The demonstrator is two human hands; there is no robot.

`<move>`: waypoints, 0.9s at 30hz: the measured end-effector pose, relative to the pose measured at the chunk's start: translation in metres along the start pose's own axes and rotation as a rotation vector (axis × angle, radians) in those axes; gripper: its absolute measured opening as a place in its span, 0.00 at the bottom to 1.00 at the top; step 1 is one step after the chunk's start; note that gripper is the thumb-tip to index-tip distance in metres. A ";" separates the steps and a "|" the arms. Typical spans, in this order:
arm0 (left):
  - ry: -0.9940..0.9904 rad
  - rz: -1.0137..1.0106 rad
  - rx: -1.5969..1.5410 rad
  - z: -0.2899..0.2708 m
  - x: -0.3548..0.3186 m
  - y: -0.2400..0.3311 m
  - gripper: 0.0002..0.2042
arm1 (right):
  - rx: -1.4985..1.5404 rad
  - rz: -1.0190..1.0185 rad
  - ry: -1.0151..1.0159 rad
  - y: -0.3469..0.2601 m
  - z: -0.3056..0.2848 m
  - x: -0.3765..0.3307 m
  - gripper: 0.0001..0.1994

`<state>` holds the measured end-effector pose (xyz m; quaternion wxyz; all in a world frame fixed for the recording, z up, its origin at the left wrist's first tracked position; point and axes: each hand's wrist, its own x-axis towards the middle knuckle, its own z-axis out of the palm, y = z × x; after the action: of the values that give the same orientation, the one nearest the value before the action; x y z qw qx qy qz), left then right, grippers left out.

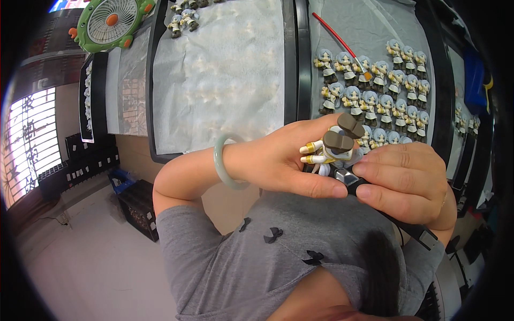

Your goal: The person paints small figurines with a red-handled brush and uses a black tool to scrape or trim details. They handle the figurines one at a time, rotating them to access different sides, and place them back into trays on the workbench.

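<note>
Single view: head-worn fisheye, left of a pair, looking steeply down. Close on left grip (pixel 284 160) and right grip (pixel 409 179), right of centre; grey shirt (pixel 214 267) fills lower middle, left tray (pixel 219 101) and right tray (pixel 375 27) farther off, up top.

The small white-and-brown plastic figurine (pixel 342 155) has smooth, matt soles (pixel 338 141). The pale green round bangle (pixel 219 160) looks glossy, like polished stone. The grey short-sleeved shirt (pixel 230 267) is matt cloth; the white rectangular sheet (pixel 225 69) seems wrinkled and papery.
</note>
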<state>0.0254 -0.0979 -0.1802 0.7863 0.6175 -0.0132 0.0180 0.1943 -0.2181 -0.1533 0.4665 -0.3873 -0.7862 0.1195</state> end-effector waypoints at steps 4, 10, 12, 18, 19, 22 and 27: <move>0.050 -0.034 -0.069 0.002 0.000 0.000 0.21 | -0.049 -0.006 -0.027 -0.002 -0.002 0.000 0.08; 0.116 -0.111 -0.187 0.006 0.001 0.005 0.20 | -0.110 -0.049 -0.032 -0.002 -0.002 -0.002 0.08; 0.126 -0.129 -0.176 0.006 0.001 0.006 0.20 | -0.124 -0.057 -0.038 -0.002 -0.002 -0.002 0.08; 0.148 -0.173 -0.215 0.008 0.001 0.009 0.19 | -0.139 -0.067 -0.045 -0.003 -0.002 -0.002 0.08; 0.147 -0.179 -0.212 0.008 0.001 0.010 0.19 | -0.138 -0.049 -0.059 -0.004 -0.003 -0.002 0.08; 0.130 -0.172 -0.205 0.008 0.001 0.009 0.18 | -0.139 0.024 -0.117 -0.011 -0.006 -0.003 0.11; 0.109 -0.163 -0.164 0.006 0.001 0.005 0.18 | -0.176 -0.089 -0.054 -0.004 -0.004 -0.003 0.08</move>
<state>0.0260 -0.1025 -0.1740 0.8325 0.5482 0.0786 -0.0136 0.1965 -0.2233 -0.1513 0.4142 -0.3879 -0.8224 0.0394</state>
